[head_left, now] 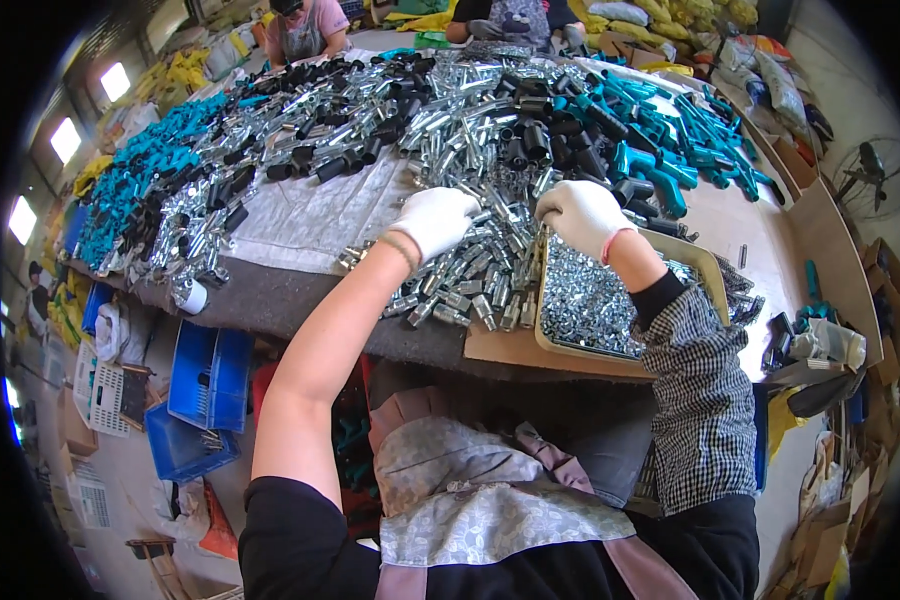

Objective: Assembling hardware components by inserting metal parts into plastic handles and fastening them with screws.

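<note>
My left hand (pixel 437 222), in a white glove, is closed over a heap of shiny metal fittings (pixel 485 265); its fingertips are hidden against the pieces. To its right, my right hand (pixel 580 215), also gloved in white, is curled with thumb and fingers together above the far left corner of a cream tray (pixel 718 285). Small metal nuts (pixel 590 300) fill that tray. Whatever either hand pinches is too small or hidden to name. Beyond my hands lie black plastic sleeves (pixel 533 140) and teal tool-shaped handles (pixel 660 175).
Long silvery and black parts (pixel 340 110) spread across the table, with teal pieces (pixel 155 155) at far left. Two people, one in a pink top (pixel 328 22), sit at the far side. Blue crates (pixel 210 375) stand below the left edge; a fan (pixel 865 170) is at right.
</note>
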{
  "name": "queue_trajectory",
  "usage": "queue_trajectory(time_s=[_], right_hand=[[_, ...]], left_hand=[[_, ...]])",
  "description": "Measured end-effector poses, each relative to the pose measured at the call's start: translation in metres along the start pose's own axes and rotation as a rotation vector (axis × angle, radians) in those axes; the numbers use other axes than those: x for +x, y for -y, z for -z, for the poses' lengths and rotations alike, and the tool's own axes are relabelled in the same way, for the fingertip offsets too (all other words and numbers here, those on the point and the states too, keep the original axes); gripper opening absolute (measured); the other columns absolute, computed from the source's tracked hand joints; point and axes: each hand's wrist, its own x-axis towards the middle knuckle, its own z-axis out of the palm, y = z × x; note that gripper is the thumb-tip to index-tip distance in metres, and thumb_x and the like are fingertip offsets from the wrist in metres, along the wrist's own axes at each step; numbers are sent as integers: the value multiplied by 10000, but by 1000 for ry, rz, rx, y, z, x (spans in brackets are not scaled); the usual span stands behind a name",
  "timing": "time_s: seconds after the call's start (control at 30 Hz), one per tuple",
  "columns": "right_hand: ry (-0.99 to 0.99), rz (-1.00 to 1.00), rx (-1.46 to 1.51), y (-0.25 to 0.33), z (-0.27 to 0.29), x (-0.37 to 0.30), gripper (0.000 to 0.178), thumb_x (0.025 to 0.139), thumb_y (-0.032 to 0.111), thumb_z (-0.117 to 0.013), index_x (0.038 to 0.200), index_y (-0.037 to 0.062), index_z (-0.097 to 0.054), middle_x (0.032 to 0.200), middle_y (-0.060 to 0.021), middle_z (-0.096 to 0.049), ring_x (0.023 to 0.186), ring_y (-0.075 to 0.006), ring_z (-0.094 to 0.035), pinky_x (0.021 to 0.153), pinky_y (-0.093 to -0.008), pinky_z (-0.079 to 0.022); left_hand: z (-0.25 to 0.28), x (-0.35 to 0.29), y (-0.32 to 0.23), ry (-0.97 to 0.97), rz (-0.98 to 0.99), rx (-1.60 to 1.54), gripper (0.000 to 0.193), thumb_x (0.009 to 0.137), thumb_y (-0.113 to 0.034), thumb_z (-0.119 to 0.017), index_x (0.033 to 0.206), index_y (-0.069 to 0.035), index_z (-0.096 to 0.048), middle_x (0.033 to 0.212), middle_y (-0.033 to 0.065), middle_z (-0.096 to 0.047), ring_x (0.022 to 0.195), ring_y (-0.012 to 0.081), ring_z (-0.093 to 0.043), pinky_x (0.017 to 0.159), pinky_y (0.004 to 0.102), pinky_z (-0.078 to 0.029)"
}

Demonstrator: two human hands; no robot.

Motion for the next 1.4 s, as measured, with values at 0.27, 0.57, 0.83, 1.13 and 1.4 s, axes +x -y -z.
queue_trajectory(time_s=[0.27,0.57,0.83,1.13,1.4], right_hand=[[91,47,-42,-10,-3,11,230,812,172,-580,931,140,-775,914,-139,-730,884,-329,-698,816,-426,-545],[-50,51,-27,-1,-25,103,228,819,170,-584,946,160,-772,937,-143,-730,896,-342,-697,808,-433,-547],[1,334,-532,37,-78,200,253,817,115,-617,1030,160,-746,1120,-77,-669,1114,-289,-603,885,-437,-498],[399,278,-745,40,-80,225,373,799,147,-666,1170,170,-699,1161,-90,-695,1144,-315,-615,922,-424,-511],[503,50,-483,35,-72,204,335,765,202,-603,1042,89,-755,1032,-169,-728,971,-342,-693,835,-421,-551]], left_hand=[[-18,32,16,25,-81,-21,226,850,-159,-598,1034,-78,-703,1039,180,-716,965,359,-690,861,453,-537],[43,25,2,184,-23,163,317,743,-196,-639,983,-10,-733,1000,235,-715,937,374,-704,832,450,-565],[77,-83,37,-19,89,-137,421,781,-246,-681,1147,-39,-666,953,156,-718,853,285,-699,773,392,-545],[20,-198,39,-224,200,-1521,677,877,-171,-680,1466,15,-402,1086,74,-652,814,104,-602,674,229,-485],[-7,-207,19,-224,255,-1723,717,840,-156,-682,1468,10,-378,1020,73,-647,736,96,-591,572,201,-435]])
